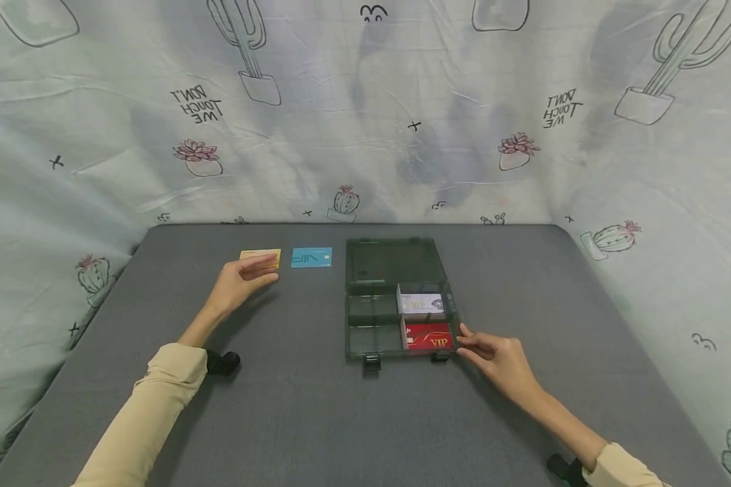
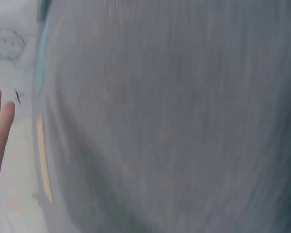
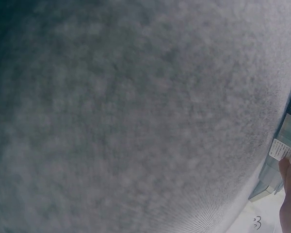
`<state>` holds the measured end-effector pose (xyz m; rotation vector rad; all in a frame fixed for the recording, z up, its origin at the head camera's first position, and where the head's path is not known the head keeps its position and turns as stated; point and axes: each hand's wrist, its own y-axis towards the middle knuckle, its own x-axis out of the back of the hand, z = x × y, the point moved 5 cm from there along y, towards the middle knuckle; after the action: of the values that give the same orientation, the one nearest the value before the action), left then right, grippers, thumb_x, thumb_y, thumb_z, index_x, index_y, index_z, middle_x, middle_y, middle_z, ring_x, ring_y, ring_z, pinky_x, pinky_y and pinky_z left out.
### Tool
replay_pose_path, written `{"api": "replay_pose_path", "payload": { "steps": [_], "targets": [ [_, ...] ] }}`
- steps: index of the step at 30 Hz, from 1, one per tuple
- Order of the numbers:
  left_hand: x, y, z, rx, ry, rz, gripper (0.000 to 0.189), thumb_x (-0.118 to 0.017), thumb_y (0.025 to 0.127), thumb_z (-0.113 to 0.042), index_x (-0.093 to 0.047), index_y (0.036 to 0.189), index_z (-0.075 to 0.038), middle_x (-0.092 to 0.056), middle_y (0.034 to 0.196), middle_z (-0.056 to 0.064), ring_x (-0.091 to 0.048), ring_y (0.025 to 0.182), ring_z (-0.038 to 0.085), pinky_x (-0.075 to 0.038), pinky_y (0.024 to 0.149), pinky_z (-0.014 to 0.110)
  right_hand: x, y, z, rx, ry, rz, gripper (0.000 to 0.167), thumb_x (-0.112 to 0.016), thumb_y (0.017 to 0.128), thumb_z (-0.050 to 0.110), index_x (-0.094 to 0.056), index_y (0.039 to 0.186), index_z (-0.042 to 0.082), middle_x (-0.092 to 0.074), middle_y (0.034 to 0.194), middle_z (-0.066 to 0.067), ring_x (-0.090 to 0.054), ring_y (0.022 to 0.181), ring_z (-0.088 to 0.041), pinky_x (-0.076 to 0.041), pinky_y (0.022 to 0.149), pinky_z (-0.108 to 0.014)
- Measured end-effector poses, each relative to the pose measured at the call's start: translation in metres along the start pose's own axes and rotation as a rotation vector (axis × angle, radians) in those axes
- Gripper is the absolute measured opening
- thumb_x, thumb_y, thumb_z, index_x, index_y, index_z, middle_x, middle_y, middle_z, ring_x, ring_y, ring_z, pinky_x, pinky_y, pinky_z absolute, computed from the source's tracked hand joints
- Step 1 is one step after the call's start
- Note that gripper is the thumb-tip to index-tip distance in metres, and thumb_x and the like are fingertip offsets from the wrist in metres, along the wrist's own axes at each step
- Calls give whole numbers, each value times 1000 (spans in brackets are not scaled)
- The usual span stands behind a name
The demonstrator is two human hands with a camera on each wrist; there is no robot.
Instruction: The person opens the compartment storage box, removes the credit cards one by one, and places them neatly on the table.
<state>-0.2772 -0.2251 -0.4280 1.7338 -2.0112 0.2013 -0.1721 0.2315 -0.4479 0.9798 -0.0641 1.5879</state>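
Currently, the box [image 1: 368,336] lies open on the grey tabletop [image 1: 280,406], its lid [image 1: 392,260] folded back on the side away from the person. Well to the left of the box, the left hand [image 1: 244,281] hangs over a yellow card [image 1: 256,253] and partly covers it; its fingers are loosely extended and grasp nothing, and the left wrist view shows a gap between the visible fingertips and that card. A blue card [image 1: 312,258] lies flat between the yellow one and the box, level with the lid. At the right side of the box, near its front corner, the fingers of the right hand [image 1: 496,358] rest against the outer wall, extended rather than clenched; the right wrist view shows them beside a white label [image 3: 282,149]. Inside the box, red cards [image 1: 428,336] fill the front right compartment, with white cards [image 1: 422,304] in the compartment behind. Two dark latches [image 1: 371,363] sit along the box's front edge.
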Motion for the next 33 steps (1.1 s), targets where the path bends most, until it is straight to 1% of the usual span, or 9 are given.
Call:
{"api": "replay_pose_path", "payload": {
  "steps": [4, 6, 10, 15, 19, 25, 27, 30, 33],
  "targets": [
    [-14, -5, -10, 12, -12, 8, 50, -71, 88, -16, -55, 134, -2, -59, 127, 20, -61, 112, 28, -49, 83, 14, -1, -1, -1, -9, 13, -6, 20, -79, 68, -11, -73, 85, -4, -72, 95, -16, -68, 94, -29, -52, 71, -14],
    [-22, -8, -15, 28, -31, 17, 51, -71, 88, -17, -55, 134, -2, -59, 127, 20, -59, 114, 31, -49, 83, 15, -2, -1, -1, -12, 14, -6, 19, -79, 68, -11, -73, 85, -4, -72, 95, -16, -67, 94, -30, -52, 71, -14],
    [-36, -14, -25, 53, -75, 40, 52, -72, 87, -17, -55, 133, 0, -58, 128, 21, -59, 115, 30, -50, 83, 16, -2, -2, -1, -9, 13, -5, 20, -80, 68, -11, -73, 85, -4, -72, 95, -16, -67, 94, -30, -52, 71, -14],
    [-53, -19, -38, 29, -118, 70, 51, -72, 87, -13, -55, 132, 1, -58, 128, 21, -59, 115, 30, -51, 86, 21, -1, -2, 0, 0, 24, -8, 20, -79, 68, -12, -73, 85, -5, -72, 95, -16, -67, 94, -30, -52, 71, -14],
    [-65, -23, -46, 22, -118, 86, 50, -73, 86, -13, -56, 132, -1, -60, 128, 18, -60, 114, 29, -51, 89, 29, -1, -2, 0, 4, 25, -6, 20, -79, 68, -12, -72, 85, -5, -72, 95, -16, -67, 94, -30, -52, 71, -14],
    [-83, -28, -56, 29, -130, 96, 48, -74, 85, -15, -59, 130, -4, -61, 126, 15, -60, 115, 26, -49, 93, 40, 0, -2, 1, 9, -9, -8, 20, -80, 68, -11, -73, 85, -4, -72, 92, -16, -68, 92, -26, -52, 70, -13],
    [-89, -29, -60, 24, -127, 99, 47, -74, 85, -15, -60, 129, -5, -62, 125, 14, -61, 114, 25, -49, 93, 41, 0, -2, 1, 6, -13, -8, 19, -80, 68, -10, -73, 85, -4, -72, 91, -16, -68, 91, -26, -51, 70, -13],
    [-99, -30, -66, 17, -124, 110, 47, -74, 84, -14, -61, 128, -3, -63, 123, 14, -62, 112, 25, -50, 92, 43, 0, -2, 1, -2, -13, -3, 20, -80, 68, -10, -73, 85, -4, -72, 92, -15, -68, 91, -29, -51, 70, -13],
    [-110, -31, -73, 17, -120, 129, 46, -74, 84, -13, -61, 127, -1, -65, 121, 13, -63, 109, 24, -51, 91, 40, 0, -1, 1, -7, -16, 1, 20, -80, 68, -10, -73, 85, -3, -72, 93, -15, -68, 92, -30, -51, 70, -13]
  ]
}}
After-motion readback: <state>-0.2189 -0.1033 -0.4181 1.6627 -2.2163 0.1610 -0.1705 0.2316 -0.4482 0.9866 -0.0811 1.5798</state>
